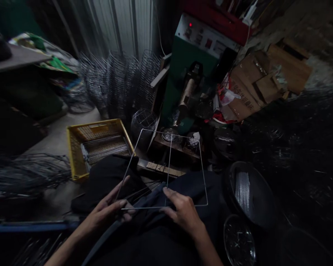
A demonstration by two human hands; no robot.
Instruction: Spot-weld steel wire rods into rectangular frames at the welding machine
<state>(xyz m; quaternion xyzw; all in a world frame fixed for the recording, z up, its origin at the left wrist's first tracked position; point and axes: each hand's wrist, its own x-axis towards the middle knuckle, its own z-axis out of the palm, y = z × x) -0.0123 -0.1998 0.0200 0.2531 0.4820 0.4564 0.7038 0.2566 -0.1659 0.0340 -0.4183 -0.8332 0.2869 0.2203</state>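
Observation:
A rectangular wire frame (203,170) with one cross wire down its middle is held above my lap, tilted away from me. My left hand (112,205) grips its near left corner, thumb and fingers around the wire. My right hand (183,210) is closed on the near side, by the foot of the middle wire, with the thumb below and fingers over it. The far side of the frame reaches over the small worktop of a green machine (166,105).
A yellow crate (72,155) with straight wires stands to the left. Stacked wire baskets (119,81) line the back wall. Cardboard boxes (249,85) lie at the right back. A black tub (256,192) with bundled short rods and a clear round dish (239,242) sit on my right.

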